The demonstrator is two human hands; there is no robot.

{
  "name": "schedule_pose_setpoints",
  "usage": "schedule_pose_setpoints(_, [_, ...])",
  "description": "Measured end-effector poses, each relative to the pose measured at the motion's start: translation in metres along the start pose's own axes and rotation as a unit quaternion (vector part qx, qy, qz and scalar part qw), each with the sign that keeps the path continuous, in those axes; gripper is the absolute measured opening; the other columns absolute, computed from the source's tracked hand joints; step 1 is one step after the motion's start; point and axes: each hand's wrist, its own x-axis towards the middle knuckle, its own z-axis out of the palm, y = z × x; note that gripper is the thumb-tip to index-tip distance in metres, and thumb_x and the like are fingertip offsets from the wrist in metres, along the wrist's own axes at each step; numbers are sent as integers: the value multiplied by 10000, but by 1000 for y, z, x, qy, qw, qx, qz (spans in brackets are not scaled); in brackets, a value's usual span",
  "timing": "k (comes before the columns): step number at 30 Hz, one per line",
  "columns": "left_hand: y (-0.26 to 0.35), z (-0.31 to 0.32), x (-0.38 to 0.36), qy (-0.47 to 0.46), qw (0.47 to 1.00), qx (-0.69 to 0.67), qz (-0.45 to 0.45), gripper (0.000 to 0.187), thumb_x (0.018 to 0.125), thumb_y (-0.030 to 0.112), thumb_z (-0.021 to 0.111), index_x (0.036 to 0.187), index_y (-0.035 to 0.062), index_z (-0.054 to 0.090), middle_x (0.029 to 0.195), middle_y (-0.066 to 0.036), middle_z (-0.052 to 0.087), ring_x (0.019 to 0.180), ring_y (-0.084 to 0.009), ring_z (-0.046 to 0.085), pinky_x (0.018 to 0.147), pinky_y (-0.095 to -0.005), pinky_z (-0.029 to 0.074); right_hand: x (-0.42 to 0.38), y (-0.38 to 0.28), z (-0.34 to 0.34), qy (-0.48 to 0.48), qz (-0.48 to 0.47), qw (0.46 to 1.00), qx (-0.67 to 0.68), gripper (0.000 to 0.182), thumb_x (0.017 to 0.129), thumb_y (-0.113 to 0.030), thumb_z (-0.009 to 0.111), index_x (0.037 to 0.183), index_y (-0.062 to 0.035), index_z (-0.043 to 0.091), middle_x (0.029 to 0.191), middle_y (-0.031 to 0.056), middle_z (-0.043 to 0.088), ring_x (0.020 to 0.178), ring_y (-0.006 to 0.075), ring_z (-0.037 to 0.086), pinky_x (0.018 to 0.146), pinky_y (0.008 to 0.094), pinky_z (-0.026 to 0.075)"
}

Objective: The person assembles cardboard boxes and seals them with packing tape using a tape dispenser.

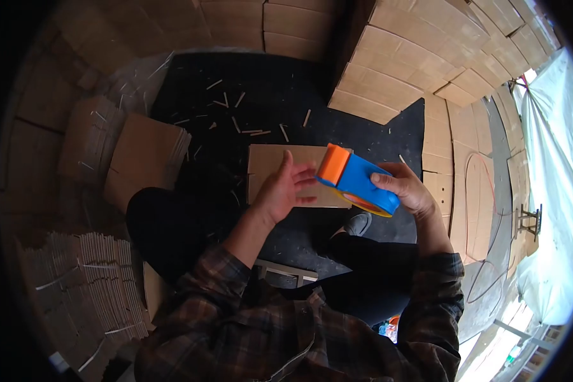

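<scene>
In my right hand is a blue and orange tape dispenser, gripped at its blue right end, with the tape roll showing underneath. My left hand is just left of the dispenser's orange end, fingers spread and holding nothing. Below both hands a brown cardboard box lies on the black floor mat, between my legs. My left hand covers part of its top.
Stacked boxes rise at the upper right. Folded cardboard and a strapped bundle of flat cardboard stand at the left. Scattered strips lie on the black mat. Plastic sheeting hangs at the right.
</scene>
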Motion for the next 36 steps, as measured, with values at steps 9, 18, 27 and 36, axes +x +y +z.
schedule_pose_setpoints(9, [-34,-3,2,-17,993,-61,97,193,942,232,584,1053,87,649,927,-16,647,859,-108,604,805,-292,490,-6,-12,18,-30,-43,977,-206,572,755,-426,763,1103,16,663,921,159,695,835,249,679,789,320,532])
schedule_pose_setpoints(18, [-43,-14,-6,49,967,-30,249,107,931,108,601,990,51,669,895,-9,656,822,-79,599,793,-225,470,-4,-14,33,-19,-166,934,-315,408,737,-318,794,956,0,663,797,122,675,718,258,669,700,340,530])
schedule_pose_setpoints(27, [-40,-30,0,103,960,-36,260,95,929,94,607,979,43,668,880,-6,655,815,-76,594,756,-226,460,14,-28,53,-26,-112,940,-323,432,776,-362,752,971,14,668,788,143,670,730,278,670,726,362,527])
schedule_pose_setpoints(36, [8,-87,11,221,947,33,231,108,878,151,665,880,45,643,741,9,602,665,-64,529,632,-225,421,59,-63,65,-85,22,955,-282,523,796,-427,727,1035,37,682,901,175,702,802,268,693,755,333,553])
